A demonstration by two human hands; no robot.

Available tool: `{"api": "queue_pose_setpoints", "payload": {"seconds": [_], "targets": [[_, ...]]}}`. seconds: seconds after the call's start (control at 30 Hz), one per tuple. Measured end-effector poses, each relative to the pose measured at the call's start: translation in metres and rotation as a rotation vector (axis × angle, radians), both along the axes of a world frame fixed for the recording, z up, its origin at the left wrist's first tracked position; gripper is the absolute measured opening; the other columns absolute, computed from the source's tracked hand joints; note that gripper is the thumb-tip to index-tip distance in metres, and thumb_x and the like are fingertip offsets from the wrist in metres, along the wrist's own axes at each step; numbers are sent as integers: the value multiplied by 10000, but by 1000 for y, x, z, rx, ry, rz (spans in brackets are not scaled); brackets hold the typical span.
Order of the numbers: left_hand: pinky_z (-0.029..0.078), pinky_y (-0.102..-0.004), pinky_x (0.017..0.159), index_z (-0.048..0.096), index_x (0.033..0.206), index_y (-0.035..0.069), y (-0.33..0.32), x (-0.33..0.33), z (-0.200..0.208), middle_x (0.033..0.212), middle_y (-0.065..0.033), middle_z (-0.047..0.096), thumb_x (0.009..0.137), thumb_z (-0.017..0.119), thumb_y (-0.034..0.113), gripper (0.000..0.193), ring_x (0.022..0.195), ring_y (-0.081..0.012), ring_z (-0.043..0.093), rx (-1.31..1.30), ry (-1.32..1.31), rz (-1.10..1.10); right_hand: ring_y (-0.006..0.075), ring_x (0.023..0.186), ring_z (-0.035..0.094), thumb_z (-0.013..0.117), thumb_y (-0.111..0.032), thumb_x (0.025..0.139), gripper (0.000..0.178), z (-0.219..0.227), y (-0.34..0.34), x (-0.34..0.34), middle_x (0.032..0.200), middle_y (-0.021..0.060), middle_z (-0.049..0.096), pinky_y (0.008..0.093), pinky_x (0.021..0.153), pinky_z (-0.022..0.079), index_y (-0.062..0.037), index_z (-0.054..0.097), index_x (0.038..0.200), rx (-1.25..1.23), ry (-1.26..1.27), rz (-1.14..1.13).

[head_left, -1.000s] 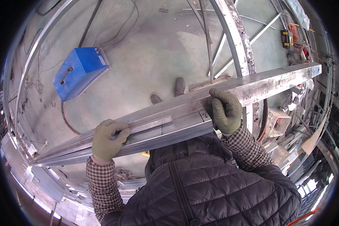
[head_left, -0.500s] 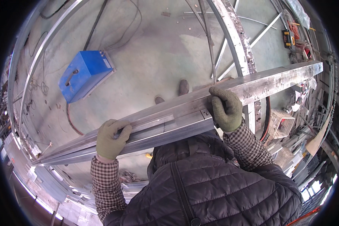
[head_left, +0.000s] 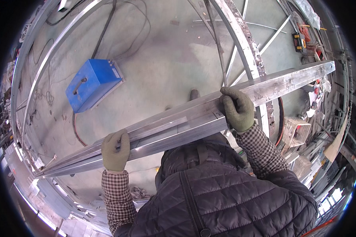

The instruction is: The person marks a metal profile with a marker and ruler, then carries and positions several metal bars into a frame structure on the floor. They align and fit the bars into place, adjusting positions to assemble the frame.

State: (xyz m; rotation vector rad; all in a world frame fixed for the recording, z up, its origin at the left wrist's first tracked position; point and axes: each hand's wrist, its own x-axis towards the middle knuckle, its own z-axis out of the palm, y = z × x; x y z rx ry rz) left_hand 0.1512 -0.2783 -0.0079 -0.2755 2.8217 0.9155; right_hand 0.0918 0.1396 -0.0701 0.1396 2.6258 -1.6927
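A long square metal tube [head_left: 292, 81] crosses in front of me, from the lower left up to the far right. On its near side lies a shorter metal profile [head_left: 197, 131], whose right end stops close to my right hand. My right hand [head_left: 239, 110], in a green work glove, is closed around the long tube beside that end. Farther left, my left hand [head_left: 116, 151], also gloved, is closed over the profiles, its fingers bent across the top. The fingertips of both hands are partly hidden by the metal.
A blue metal box [head_left: 94, 83] with a slot handle sits on the floor beyond the tubes. A curved steel frame [head_left: 241, 43] stands at the far right. A white plastic crate [head_left: 296, 130], a black-and-yellow tool case [head_left: 299, 42] and stacked metal lengths lie along the right.
My left hand has turned more upright and its thumb has drawn in over the profiles. My right hand keeps its place on the tube. The whole view has shifted slightly.
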Motion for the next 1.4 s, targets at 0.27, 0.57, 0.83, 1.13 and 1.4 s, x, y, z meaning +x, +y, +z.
{"api": "queue_pose_setpoints", "payload": {"seconds": [0.27, 0.57, 0.83, 1.13, 1.4], "targets": [[592, -395, 780, 829, 1081, 22, 1, 1, -1, 936, -157, 781, 972, 790, 157, 177, 838, -292, 749, 14, 70, -15, 105, 725, 691, 700, -128, 1054, 275, 2, 0, 3, 880, 56, 752, 281, 684, 579, 7, 760, 1285, -42, -131, -44], [597, -398, 743, 843, 1072, 43, -5, 7, -11, 902, -145, 775, 966, 803, 245, 231, 787, -271, 745, 36, 159, -3, 116, 855, 726, 680, -188, 1078, 311, -3, -1, 0, 952, 50, 771, 291, 814, 602, -20, 744, 1332, -59, -180, -60], [601, -423, 817, 829, 1095, 35, -9, 11, -18, 962, -174, 785, 992, 775, 243, 238, 881, -321, 766, 69, 200, -63, 141, 995, 734, 643, -275, 1132, 371, 17, -10, -28, 1091, 80, 778, 308, 917, 604, -4, 705, 1377, -192, -233, -6], [598, -452, 804, 834, 1073, 83, -10, 10, -21, 952, -153, 780, 990, 753, 306, 252, 848, -328, 754, 24, 183, -75, 176, 1124, 721, 598, -515, 1127, 682, 43, -83, -84, 1250, 134, 779, 342, 996, 582, 3, 565, 1568, -190, -424, 527], [590, -460, 807, 823, 1082, 94, -6, 5, -14, 943, -131, 775, 993, 746, 286, 225, 864, -326, 747, -3, 90, -43, 214, 1148, 717, 771, -421, 1039, 758, 29, -114, -100, 1277, 162, 770, 363, 1006, 583, -4, 504, 1613, -180, -585, 761]]}}
